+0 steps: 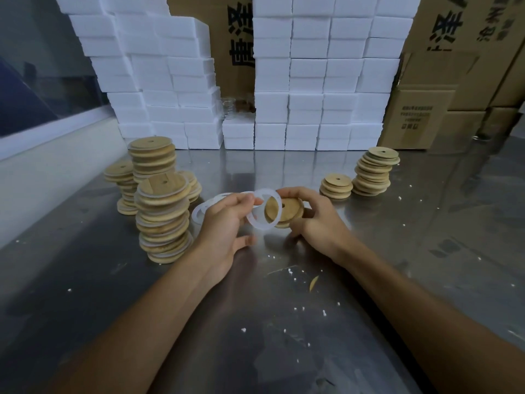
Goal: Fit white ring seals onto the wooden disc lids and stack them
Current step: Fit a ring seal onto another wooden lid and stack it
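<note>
My left hand (pixel 227 220) pinches a white ring seal (pixel 260 223) at its top edge, and the ring hangs tilted in front of a wooden disc lid (pixel 287 209). My right hand (pixel 315 217) grips that lid by its rim, just above the metal table. Several loose white rings (pixel 203 210) lie behind my left hand. A tall stack of lids with seals (pixel 163 217) stands to the left, with more stacks (pixel 152 157) behind it. Bare lids sit in a stack (pixel 375 172) and a low pile (pixel 336 186) on the right.
The steel table (pixel 284 322) is strewn with white foam crumbs and a wood sliver (pixel 314 282). A wall of white foam boxes (pixel 312 81) lines the back, with cardboard cartons (pixel 426 109) at right. A pale wall ledge (pixel 42 166) runs along the left.
</note>
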Demonstrator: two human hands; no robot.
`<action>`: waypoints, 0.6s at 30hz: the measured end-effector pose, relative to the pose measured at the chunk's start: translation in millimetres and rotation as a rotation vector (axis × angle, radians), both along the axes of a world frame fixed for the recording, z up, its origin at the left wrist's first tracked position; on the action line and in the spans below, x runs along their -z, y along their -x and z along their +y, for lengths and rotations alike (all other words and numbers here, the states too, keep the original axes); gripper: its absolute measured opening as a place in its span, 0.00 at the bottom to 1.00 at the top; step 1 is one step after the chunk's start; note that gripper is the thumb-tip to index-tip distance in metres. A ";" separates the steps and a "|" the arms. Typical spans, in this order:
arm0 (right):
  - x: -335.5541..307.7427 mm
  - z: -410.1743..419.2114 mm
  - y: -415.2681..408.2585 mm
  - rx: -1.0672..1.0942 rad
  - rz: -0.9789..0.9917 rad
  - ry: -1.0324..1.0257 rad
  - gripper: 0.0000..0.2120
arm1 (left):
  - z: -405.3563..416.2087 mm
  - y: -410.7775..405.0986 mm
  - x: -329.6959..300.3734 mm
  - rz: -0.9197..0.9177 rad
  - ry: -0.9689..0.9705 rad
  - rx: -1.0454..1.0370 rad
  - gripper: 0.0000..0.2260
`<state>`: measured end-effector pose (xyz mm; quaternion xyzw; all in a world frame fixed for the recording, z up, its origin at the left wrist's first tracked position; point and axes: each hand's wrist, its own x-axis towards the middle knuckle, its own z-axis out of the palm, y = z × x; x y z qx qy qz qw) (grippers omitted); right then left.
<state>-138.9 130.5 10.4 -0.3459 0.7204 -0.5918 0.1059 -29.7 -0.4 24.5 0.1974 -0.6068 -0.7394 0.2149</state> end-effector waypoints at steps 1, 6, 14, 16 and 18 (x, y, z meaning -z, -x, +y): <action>-2.0 -0.2 -3.0 -0.037 -0.060 0.015 0.23 | 0.3 -0.5 0.3 -0.005 -0.015 -0.007 0.09; -3.4 -4.2 -10.4 -0.064 -0.018 0.045 0.10 | 3.6 -0.7 1.5 0.017 -0.040 -0.052 0.09; 6.7 -11.2 -11.6 0.040 0.205 0.094 0.04 | 4.9 5.2 9.9 0.070 0.050 -0.205 0.05; 7.6 -13.3 -12.8 0.065 0.254 0.089 0.04 | 4.2 6.1 11.8 0.108 0.128 -0.238 0.03; 8.5 -13.8 -13.9 0.087 0.297 0.088 0.04 | 3.1 7.4 13.7 0.131 0.196 -0.257 0.04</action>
